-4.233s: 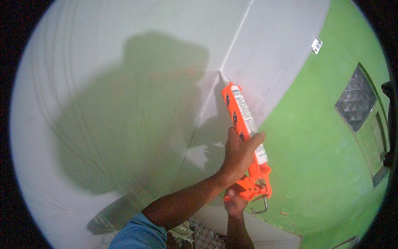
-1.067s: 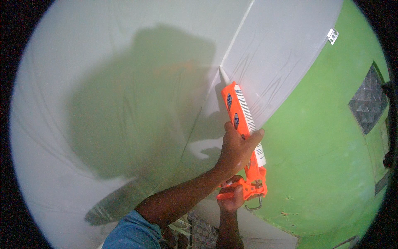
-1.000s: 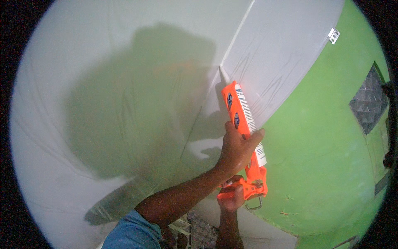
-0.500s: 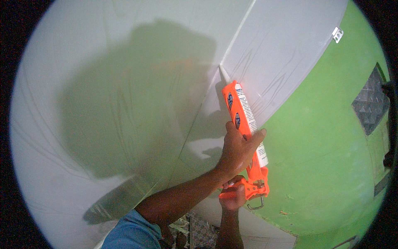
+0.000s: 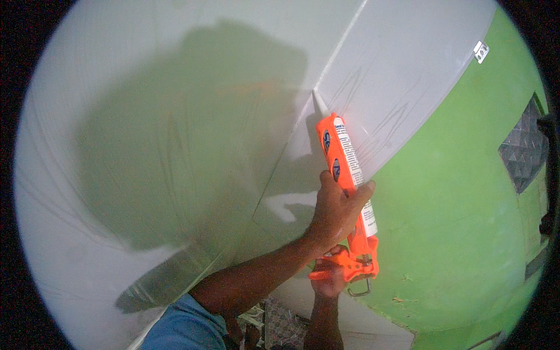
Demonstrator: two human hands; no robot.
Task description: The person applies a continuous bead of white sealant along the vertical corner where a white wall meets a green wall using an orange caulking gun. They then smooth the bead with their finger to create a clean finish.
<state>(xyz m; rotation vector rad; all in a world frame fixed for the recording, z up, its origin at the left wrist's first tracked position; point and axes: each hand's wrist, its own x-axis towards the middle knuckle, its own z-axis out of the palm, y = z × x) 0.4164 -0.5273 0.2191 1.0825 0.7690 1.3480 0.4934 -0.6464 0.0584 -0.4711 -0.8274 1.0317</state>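
An orange caulking gun point(image 5: 325, 143) with a white sealant cartridge point(image 5: 368, 219) in it points up and slightly left. Its pale nozzle point(image 5: 320, 102) touches the seam point(image 5: 339, 48) between two whitish panels. Above the tip the seam has a white bead; below it, the line is thin and dark. My left hand point(image 5: 335, 210) is wrapped round the gun's barrel, thumb on the right side. Lower down, my right hand point(image 5: 330, 281) grips the handle and trigger, its fingers partly hidden by the orange frame. A bent metal rod end point(image 5: 361, 290) sticks out below.
A green wall point(image 5: 449, 216) meets the right panel point(image 5: 402, 64) along a curved-looking edge. A small metal bracket point(image 5: 480, 52) sits on that edge. At far right is a dark patterned pane point(image 5: 525, 146). My shadow covers much of the left panel point(image 5: 64, 134). Patterned floor point(image 5: 283, 324) shows below.
The panels and bracket have slid slightly right in view. The nozzle tip stays at about the same spot on the seam, and both hands keep their grip.
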